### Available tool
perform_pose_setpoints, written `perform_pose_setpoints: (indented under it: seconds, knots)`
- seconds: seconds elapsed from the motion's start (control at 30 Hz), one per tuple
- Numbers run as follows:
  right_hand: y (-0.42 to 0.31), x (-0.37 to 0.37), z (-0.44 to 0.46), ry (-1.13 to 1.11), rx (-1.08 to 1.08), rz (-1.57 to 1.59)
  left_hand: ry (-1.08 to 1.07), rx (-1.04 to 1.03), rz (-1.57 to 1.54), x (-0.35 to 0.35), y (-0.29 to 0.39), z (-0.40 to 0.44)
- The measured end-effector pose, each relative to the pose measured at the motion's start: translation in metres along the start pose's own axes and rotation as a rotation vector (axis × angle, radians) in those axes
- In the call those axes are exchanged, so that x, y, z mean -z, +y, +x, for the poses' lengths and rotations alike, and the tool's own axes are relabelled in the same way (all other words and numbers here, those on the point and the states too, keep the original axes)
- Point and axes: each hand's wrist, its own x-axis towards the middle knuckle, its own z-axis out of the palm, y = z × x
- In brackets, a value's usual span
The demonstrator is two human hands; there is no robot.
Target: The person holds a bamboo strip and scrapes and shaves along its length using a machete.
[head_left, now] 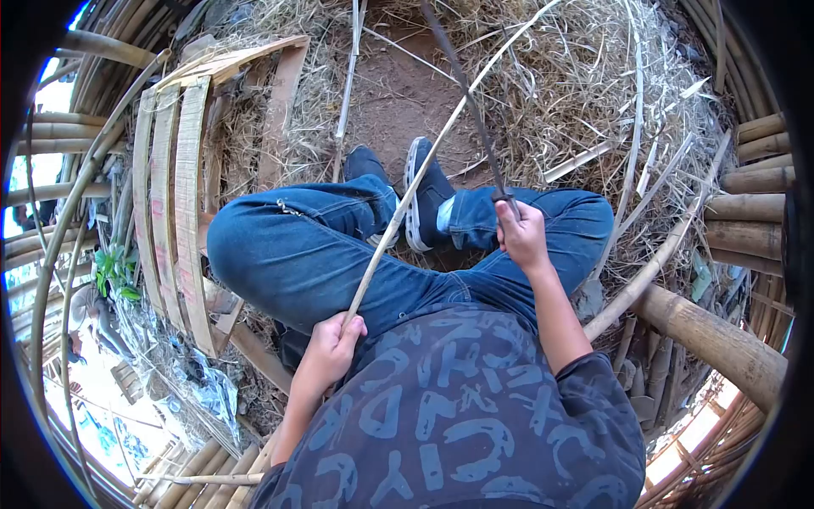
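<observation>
My left hand (332, 346) is closed around the near end of a long, pale bamboo strip (397, 219), low by my hip. The strip slants up and right across my crossed legs (297, 250) and past the top of the view. In my right hand (523, 235), fingers wrapped round the handle, is a machete (485, 136) with a long, dark, narrow blade pointing away from me. Blade and strip cross in view near the upper middle; whether they touch, I cannot tell. The machete's handle is mostly hidden by my fingers.
A wooden slatted crate (182, 170) stands at my left. Dry straw and shavings (551, 93) cover the ground around bare soil (394, 97). Thick bamboo poles (721, 343) lie at my right, and bamboo walls curve round both sides. Crumpled plastic (208, 390) lies at lower left.
</observation>
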Motion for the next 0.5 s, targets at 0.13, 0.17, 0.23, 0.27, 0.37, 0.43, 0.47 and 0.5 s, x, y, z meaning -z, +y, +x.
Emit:
perform_pose_setpoints:
  seconds: [0.13,0.17,0.23,0.27,0.37,0.43,0.47,0.5]
  knots:
    - [-0.019,-0.025,0.008,-0.112,0.095,-0.172,0.07,-0.032,0.061,-0.004,0.007,0.002]
    - [-0.026,-0.032,0.008,-0.115,0.091,-0.168,0.102,-0.059,0.089,-0.006,0.01,0.002]
    - [-0.039,-0.041,0.008,-0.181,0.195,-0.343,0.123,-0.049,0.133,-0.009,0.01,0.002]
    - [-0.04,-0.044,0.01,-0.199,0.213,-0.429,0.16,-0.098,0.174,-0.012,0.008,0.003]
    - [-0.046,-0.05,0.013,-0.23,0.23,-0.613,0.202,-0.147,0.269,-0.017,0.009,0.004]
    - [-0.045,-0.047,0.019,-0.222,0.245,-0.66,0.242,-0.217,0.367,-0.02,0.003,0.008]
    - [-0.043,-0.045,0.023,-0.234,0.278,-0.67,0.236,-0.214,0.364,-0.022,0.002,0.009]
    - [-0.041,-0.042,0.026,-0.247,0.31,-0.68,0.252,-0.22,0.402,-0.023,0.002,0.011]
